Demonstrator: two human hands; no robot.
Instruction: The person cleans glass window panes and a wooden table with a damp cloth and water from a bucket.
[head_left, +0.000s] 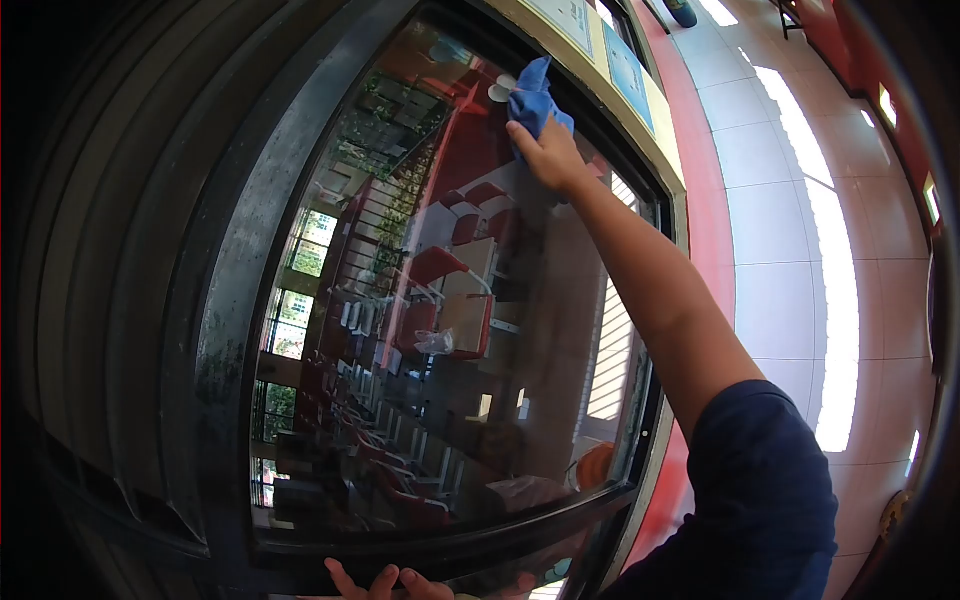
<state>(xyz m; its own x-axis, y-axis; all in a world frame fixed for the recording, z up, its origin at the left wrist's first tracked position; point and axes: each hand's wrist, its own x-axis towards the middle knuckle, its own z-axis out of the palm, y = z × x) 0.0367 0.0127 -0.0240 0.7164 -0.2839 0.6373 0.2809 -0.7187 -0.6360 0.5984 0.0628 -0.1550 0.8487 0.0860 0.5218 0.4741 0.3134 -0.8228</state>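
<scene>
My right hand [550, 158] reaches to the top of the glass pane [460, 330], its fingers closed around a blue cloth [535, 100]. The cloth is bunched and lies against the glass close to the dark frame. Its thumb lies along the near side of the cloth. At the bottom edge of the view my left hand [385, 582] shows only its fingers, spread apart beside the lower dark frame bar [440, 535]. No object appears in them, and the rest of that hand is out of view.
Chairs and tables [450, 300] show in the glass, tilted sideways. Dark ridged metal panels [130, 260] stand at the left. Blue-and-white posters [628, 75] hang on the pale strip beside the frame. A tiled floor [770, 220] with sunlit patches runs along the right.
</scene>
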